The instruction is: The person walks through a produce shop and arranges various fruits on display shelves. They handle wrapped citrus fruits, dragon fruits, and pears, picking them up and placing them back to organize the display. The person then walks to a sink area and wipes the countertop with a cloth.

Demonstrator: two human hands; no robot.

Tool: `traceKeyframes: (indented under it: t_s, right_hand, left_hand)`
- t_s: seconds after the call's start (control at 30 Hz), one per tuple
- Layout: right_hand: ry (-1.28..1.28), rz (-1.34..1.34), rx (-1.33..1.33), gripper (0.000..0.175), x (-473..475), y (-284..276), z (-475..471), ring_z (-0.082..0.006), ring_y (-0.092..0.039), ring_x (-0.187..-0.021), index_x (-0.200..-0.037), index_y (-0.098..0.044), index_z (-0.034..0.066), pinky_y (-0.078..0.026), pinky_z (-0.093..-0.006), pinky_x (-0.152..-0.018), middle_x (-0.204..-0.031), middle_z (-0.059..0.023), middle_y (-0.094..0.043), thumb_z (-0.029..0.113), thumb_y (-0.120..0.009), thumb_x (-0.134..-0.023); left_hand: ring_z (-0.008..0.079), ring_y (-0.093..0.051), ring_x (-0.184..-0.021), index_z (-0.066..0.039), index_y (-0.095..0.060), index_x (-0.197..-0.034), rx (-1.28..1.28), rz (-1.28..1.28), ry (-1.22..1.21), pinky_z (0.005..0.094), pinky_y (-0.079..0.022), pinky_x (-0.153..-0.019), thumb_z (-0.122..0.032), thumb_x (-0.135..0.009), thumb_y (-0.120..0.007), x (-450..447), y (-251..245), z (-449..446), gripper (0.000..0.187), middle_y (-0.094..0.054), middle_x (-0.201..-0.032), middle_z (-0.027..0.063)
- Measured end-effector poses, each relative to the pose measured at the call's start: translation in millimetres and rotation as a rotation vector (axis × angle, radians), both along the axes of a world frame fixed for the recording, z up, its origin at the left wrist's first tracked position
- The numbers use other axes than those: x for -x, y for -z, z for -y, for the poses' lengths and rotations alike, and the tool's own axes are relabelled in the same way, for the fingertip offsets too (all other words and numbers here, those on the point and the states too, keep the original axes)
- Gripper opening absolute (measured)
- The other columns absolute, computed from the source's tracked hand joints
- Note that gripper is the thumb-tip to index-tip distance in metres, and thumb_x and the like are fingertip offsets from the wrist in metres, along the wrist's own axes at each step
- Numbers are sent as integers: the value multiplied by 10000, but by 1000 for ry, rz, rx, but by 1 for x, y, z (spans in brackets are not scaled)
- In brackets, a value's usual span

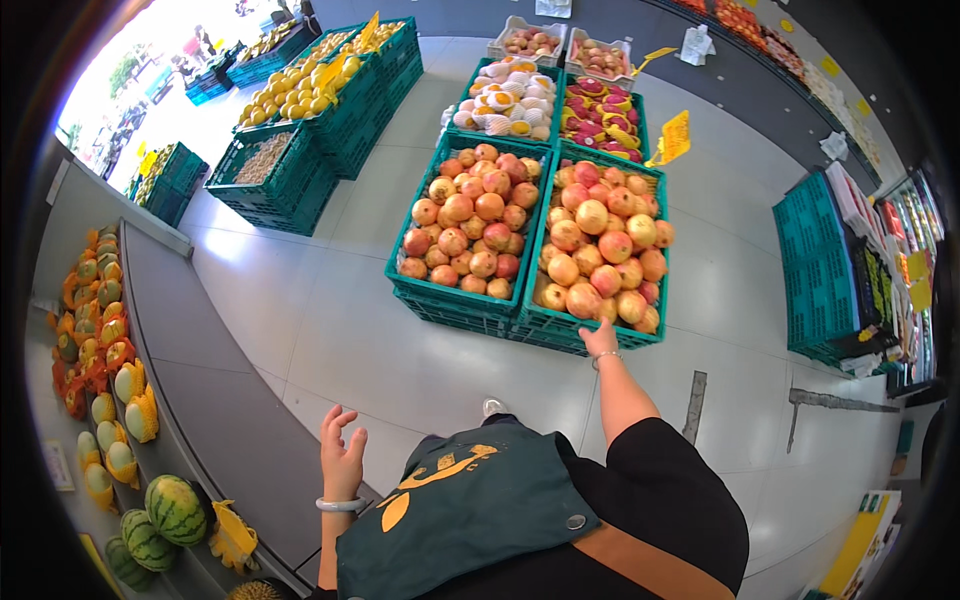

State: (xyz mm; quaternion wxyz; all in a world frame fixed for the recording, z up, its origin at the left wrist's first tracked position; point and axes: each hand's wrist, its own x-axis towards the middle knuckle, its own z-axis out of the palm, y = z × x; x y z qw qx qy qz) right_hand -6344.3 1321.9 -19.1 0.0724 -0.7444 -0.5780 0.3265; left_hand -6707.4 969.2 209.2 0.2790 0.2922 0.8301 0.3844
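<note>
My right hand (601, 341) reaches forward to the front rim of a green plastic crate (551, 319) heaped with pomegranates (606, 280). Its fingers meet the rim just below the nearest fruit; whether they grip it cannot be made out. Beside it stands a second green crate (457, 294), also full of pomegranates (453, 241). My left hand (342, 454) is raised over the floor at the left, empty, its fingers apart and slightly curled. A bangle (341, 505) circles that wrist.
Behind are crates of net-wrapped fruit (501, 101) and dragon fruit (600, 112). Crates of yellow fruit (300, 94) stand back left. Watermelons (176, 510) and netted melons (120, 427) line the left shelf. Stacked green crates (817, 262) rise at the right. A yellow sign (673, 137) sticks up.
</note>
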Motion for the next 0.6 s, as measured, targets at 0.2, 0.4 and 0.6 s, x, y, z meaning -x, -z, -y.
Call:
traceKeyframes:
  t_s: [0.2, 0.4, 0.6]
  right_hand:
    - [156, 70, 72, 911, 66, -8, -55, -420, -489, -1183, -1458, -240, 214, -418, -422, -997, -1310, -228, -505, 369, -750, -719]
    - [138, 36, 100, 994, 64, -21, -58, -411, -478, -1199, -1454, -227, 199, -408, -435, -1008, -1334, -217, -482, 324, -806, -656]
    - [375, 163, 96, 958, 88, -22, -58, -356, -513, -1170, -1406, -292, 158, -453, -433, -955, -1306, -193, -496, 274, -833, -624]
  left_hand:
    - [286, -432, -1261, -78, -603, -1125, 111, -4, 97, 381, -377, -1010, -200, -852, -635, 52, 25, -44, 301, -421, -1389, 141]
    - [298, -442, -1255, -81, -599, -1131, 110, -76, 222, 392, -375, -1023, -180, -847, -645, 132, 37, -109, 305, -441, -1367, 141]
    - [348, -469, -1202, -74, -598, -1086, 149, -194, 399, 419, -410, -977, -213, -816, -677, 203, 41, -185, 314, -468, -1318, 176]
